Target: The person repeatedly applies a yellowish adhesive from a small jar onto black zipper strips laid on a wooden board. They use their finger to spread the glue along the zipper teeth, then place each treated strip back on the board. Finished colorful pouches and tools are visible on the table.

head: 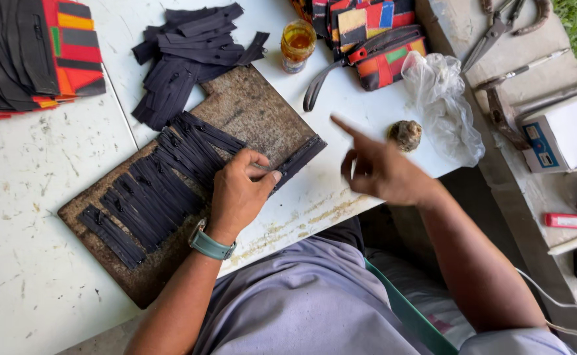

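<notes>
I see one brown board (249, 112) on the white table (32, 263), and I use it as my landmark. A row of black zipper strips (150, 197) lies on the board, too many and too close to count. My left hand (239, 190) rests on the board's near edge, thumb and fingers pinching one black strip (298, 161). That strip sticks out past my fingertips, long and thin, pointing up toward the board's right corner. My right hand (384, 171) floats just right of the board, holding nothing, pointer finger out and other fingers curled. One small glue jar (298, 45) stands behind the board.
</notes>
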